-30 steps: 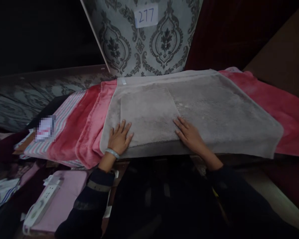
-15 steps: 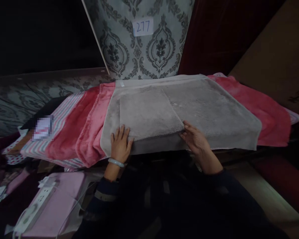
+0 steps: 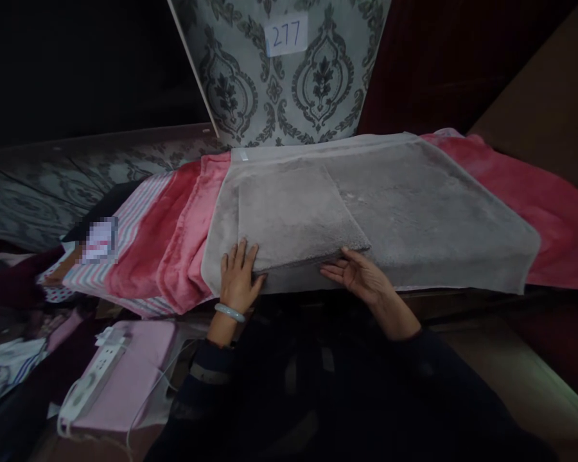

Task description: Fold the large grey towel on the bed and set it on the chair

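A folded grey cloth (image 3: pixel 289 212) lies on a larger grey fleece blanket (image 3: pixel 424 205). My left hand (image 3: pixel 239 274), with a bracelet at the wrist, rests with fingers spread on the near left corner of the folded cloth. Beside the cloth's near edge, left of its right corner, is my right hand (image 3: pixel 359 276). Its fingers are stretched to the left, palm partly up, and the thumb touches the edge. Neither hand grips anything.
Pink and red blankets (image 3: pixel 154 231) with a striped one lie under the grey blanket. At the lower left, a white power strip (image 3: pixel 94 385) rests on a pink board (image 3: pixel 139 378) with cables. A dark screen (image 3: pixel 87 64) stands behind, near a number card (image 3: pixel 286 34).
My right hand has moved left along the near edge, away from the cloth's right corner, its fingers now reaching left. My left hand stays on the near left corner. The view has shifted slightly.
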`<state>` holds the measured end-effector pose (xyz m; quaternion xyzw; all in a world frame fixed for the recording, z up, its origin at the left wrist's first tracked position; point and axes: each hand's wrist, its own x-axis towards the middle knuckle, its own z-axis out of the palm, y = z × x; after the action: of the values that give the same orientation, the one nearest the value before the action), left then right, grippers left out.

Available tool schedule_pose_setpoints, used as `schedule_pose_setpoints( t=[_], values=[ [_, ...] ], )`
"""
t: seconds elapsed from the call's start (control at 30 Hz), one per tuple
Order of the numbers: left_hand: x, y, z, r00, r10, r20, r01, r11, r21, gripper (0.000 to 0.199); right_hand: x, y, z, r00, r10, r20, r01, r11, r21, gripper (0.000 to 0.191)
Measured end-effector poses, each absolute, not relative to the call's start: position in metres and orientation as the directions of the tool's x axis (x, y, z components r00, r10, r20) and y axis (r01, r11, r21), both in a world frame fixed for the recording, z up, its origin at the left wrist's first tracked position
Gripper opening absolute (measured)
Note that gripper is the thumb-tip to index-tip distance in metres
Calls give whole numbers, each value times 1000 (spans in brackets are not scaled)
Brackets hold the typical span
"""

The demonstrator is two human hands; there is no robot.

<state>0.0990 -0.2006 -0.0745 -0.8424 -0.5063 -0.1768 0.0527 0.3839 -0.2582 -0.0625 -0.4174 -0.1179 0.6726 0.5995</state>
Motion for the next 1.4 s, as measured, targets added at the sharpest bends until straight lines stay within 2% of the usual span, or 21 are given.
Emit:
schedule_pose_setpoints(
  t=[0.13,0.33,0.5,0.63,0.7,0.8,0.87,0.93,1.0,1.07,1.13,1.23,1.3,1.4],
  values=[
    [100,-201,-73,412,847,336,877,-468,106,72,380,-256,-67,25,905,-425,-678,-297,-672,10],
    [99,-202,-74,401,849,343,873,-468,138,70,372,-254,-69,36,928,-372,-673,-253,-696,19],
    [99,-202,-74,395,851,346,872,-466,151,68,361,-251,-65,-9,911,-411,-666,-313,-678,20],
    [99,-203,-71,395,857,330,873,-462,155,68,357,-255,-68,-62,930,-363,-625,-320,-712,27],
    [99,-205,-68,386,869,308,883,-445,149,68,360,-262,-69,-139,927,-349,-538,-367,-759,35],
    [102,-210,-61,366,884,292,904,-412,117,70,371,-275,-63,-208,916,-343,-303,-394,-868,48],
    [111,-212,-52,399,867,298,893,-442,90,72,379,-278,-51,-81,965,-247,-148,-257,-955,48],
    [126,-211,-41,484,820,305,847,-527,71,72,385,-271,-35,130,991,-20,46,-27,-999,42],
    [146,-206,-30,561,763,320,792,-608,61,69,386,-254,-24,220,944,245,317,168,-933,35],
    [168,-198,-24,589,735,336,766,-641,58,64,385,-234,-23,125,910,396,576,258,-776,38],
    [187,-191,-26,588,746,314,772,-633,59,61,381,-217,-32,-18,921,388,757,266,-597,49],
    [202,-186,-39,570,787,238,802,-596,49,58,377,-208,-57,-113,942,316,888,238,-394,56],
    [204,-186,-48,559,799,223,814,-580,39,57,376,-210,-69,-129,939,319,918,235,-320,57],
    [202,-189,-52,561,794,235,813,-582,27,58,376,-213,-75,-138,932,334,932,236,-274,57]
  ],
)
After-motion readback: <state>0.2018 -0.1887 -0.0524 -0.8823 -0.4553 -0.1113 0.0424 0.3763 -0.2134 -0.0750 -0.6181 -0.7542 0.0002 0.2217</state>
